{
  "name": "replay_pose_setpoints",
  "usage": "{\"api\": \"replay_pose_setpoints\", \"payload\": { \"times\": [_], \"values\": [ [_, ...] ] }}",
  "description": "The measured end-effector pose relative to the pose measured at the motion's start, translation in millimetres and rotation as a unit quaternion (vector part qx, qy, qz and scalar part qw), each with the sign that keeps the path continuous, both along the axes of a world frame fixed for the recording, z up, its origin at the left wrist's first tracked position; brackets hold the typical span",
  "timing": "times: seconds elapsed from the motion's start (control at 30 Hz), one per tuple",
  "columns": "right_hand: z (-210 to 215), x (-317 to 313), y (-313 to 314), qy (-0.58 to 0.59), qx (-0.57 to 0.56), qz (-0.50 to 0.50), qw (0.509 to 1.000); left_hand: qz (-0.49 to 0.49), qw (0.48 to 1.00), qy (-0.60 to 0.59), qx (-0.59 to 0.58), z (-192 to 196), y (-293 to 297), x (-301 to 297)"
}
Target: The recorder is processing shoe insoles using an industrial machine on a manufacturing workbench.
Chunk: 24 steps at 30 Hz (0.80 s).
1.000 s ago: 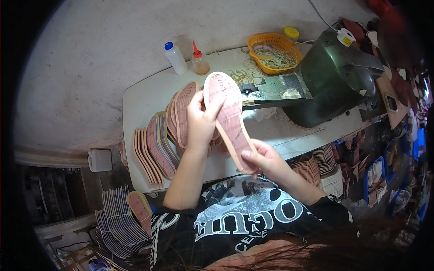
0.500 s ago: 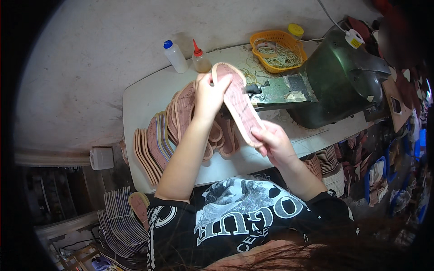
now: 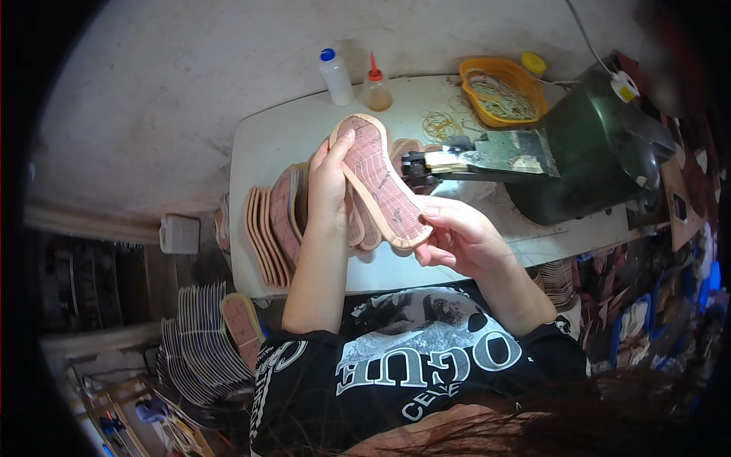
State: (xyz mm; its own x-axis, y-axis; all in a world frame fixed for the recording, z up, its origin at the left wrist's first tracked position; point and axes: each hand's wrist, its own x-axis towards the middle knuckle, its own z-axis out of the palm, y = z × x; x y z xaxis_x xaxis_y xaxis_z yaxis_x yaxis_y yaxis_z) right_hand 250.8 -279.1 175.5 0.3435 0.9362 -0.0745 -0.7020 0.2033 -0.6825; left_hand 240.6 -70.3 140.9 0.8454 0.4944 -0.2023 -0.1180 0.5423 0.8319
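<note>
A pink insole [image 3: 378, 181] with a pale edge binding is held up at a slant in front of me, its patterned face turned toward me. My left hand [image 3: 330, 171] grips its upper end, thumb lying on the face and fingers behind. Near the lower end, my right hand [image 3: 464, 232] pinches the edge between thumb and fingers. Just right of the insole is the head of a dark green sewing machine [image 3: 487, 154]. More insoles [image 3: 268, 236] stand in a leaning row on the table to the left, partly hidden by my left forearm.
On the white table [image 3: 263, 141] stand a blue-capped bottle [image 3: 336, 80], a red-tipped squeeze bottle [image 3: 378, 93] and an orange basket [image 3: 499, 114] of thread or cord. Stacked insoles [image 3: 199, 346] lie below left. A white jug [image 3: 180, 234] sits by the wall.
The whole view has shifted, so the table items appear further right. The insole has come away from the machine head, which now shows more, and its face is turned more toward me.
</note>
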Motion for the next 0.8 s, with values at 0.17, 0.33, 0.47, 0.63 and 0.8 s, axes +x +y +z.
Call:
{"api": "replay_pose_setpoints", "payload": {
  "times": [0.17, 0.33, 0.47, 0.63, 0.8],
  "values": [
    [-5, -9, 12, 0.141, 0.032, 0.005, 0.989, -0.065, 0.993, -0.078, -0.061, -20, 5, -32],
    [-9, -14, 24, 0.224, 0.076, 0.039, 0.971, -0.148, 0.983, -0.091, -0.054, -5, -23, -67],
    [-12, -18, 31, 0.277, 0.118, 0.065, 0.951, -0.126, 0.990, -0.070, -0.001, -2, -19, -77],
    [-11, -13, 50, 0.150, 0.045, 0.043, 0.987, -0.055, 0.983, 0.047, 0.167, -12, 20, -87],
    [-52, -16, 74, -0.232, -0.312, 0.025, 0.921, 0.152, 0.715, 0.356, 0.582, -55, 109, -139]
  ]
}}
